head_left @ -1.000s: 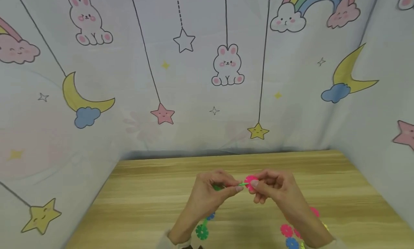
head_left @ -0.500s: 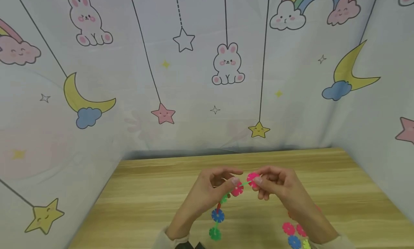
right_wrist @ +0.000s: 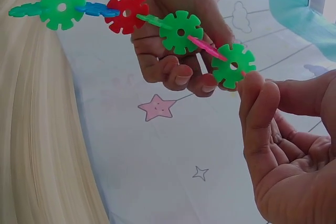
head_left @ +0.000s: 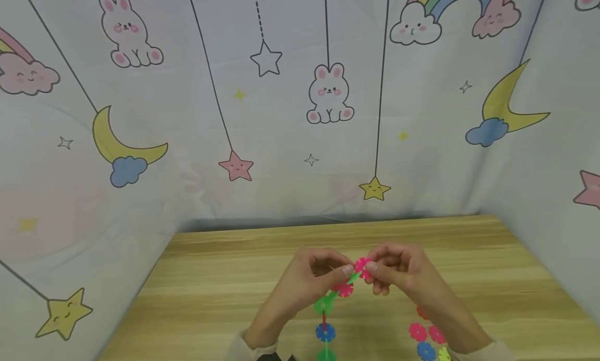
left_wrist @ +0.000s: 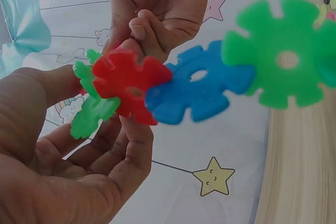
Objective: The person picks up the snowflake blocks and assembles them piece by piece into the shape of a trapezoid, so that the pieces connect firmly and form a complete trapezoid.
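A chain of slotted plastic snowflake discs runs between the two hands and hangs down toward the table. My right hand [head_left: 405, 267] pinches the pink disc [head_left: 362, 263] at its upper end between thumb and fingers. Thumb and index finger of my left hand [head_left: 300, 277] close on the chain just beside it, at the green disc [right_wrist: 226, 73] that joins the pink one. Farther down follow another pink disc, a green disc [head_left: 323, 306], a red disc [left_wrist: 113, 72], a blue disc [left_wrist: 184, 103] and a green disc [left_wrist: 252, 30]. The fingertips partly hide the joint.
Several loose discs lie on the wooden table [head_left: 211, 283] near the right forearm, among them a pink disc [head_left: 417, 332], a blue disc [head_left: 425, 351] and an orange disc [head_left: 422, 312]. A printed white cloth [head_left: 281, 194] surrounds the table at the back and sides.
Half a second ago the left index finger was raised off the chain; now it has come down to meet the thumb. The hanging chain has swung slightly right and lower. The right hand keeps its pinch.
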`<state>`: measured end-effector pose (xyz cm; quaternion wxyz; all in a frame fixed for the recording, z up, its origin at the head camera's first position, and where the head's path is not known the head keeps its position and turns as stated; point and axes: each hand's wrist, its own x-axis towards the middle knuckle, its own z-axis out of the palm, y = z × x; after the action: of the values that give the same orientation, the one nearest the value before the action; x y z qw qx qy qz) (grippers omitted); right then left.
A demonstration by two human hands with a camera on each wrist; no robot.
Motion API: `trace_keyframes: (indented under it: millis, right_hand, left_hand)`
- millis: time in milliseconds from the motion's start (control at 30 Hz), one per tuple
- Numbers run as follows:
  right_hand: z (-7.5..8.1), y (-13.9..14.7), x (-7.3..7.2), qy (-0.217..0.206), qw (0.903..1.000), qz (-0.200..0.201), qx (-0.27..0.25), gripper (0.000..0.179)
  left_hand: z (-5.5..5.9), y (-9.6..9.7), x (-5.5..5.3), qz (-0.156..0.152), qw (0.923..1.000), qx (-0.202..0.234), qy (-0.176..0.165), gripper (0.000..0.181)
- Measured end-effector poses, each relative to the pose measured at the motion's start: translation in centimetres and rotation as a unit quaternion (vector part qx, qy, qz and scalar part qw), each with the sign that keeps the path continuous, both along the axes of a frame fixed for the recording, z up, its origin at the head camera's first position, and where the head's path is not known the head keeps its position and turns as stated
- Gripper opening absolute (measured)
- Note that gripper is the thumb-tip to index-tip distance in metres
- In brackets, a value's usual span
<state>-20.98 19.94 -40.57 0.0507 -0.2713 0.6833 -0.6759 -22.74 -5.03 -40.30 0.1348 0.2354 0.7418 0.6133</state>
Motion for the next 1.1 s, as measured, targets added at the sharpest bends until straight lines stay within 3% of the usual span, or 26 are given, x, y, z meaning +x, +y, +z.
trace_keyframes:
  millis: [333, 500, 667, 833, 900, 1033, 1100]
  right_hand:
    - [-1.2, 0.3, 0.4, -0.032, 0.9992, -0.017, 0.020, 0.020]
    - [-2.9, 3.2, 0.0, -0.052, 0.9944, -0.054, 0.075, 0.022]
    - [-5.8, 7.5, -1.1, -0.087, 0.9819, -0.100, 0.135, 0.028]
    - [-8.6, 11.5, -1.9, -0.082, 0.9574, -0.169, 0.219, 0.029]
    - [-9.3, 12.6, -2.2, -0.065, 0.9382, -0.196, 0.278, 0.030]
    - [-10.2, 13.5, -2.7, -0.036, 0.8856, -0.235, 0.399, 0.034]
    - [-10.5, 13.4, -2.9, -0.018, 0.8689, -0.240, 0.433, 0.034]
  left_hand:
    - [-0.3, 0.3, -0.1, -0.016, 0.9996, 0.007, -0.023, 0.020]
    - [-0.1, 0.1, -0.2, -0.008, 0.9998, 0.000, -0.020, 0.019]
    - [0.0, -0.1, -0.2, -0.008, 0.9997, 0.004, -0.023, 0.018]
    - [0.0, -0.1, -0.2, -0.010, 0.9996, 0.011, -0.026, 0.019]
    - [0.0, -0.1, -0.1, -0.011, 0.9995, 0.014, -0.025, 0.019]
    - [-0.1, -0.1, 0.0, -0.016, 0.9994, 0.019, -0.025, 0.020]
    - [-0.1, 0.0, 0.0, -0.016, 0.9993, 0.018, -0.027, 0.020]
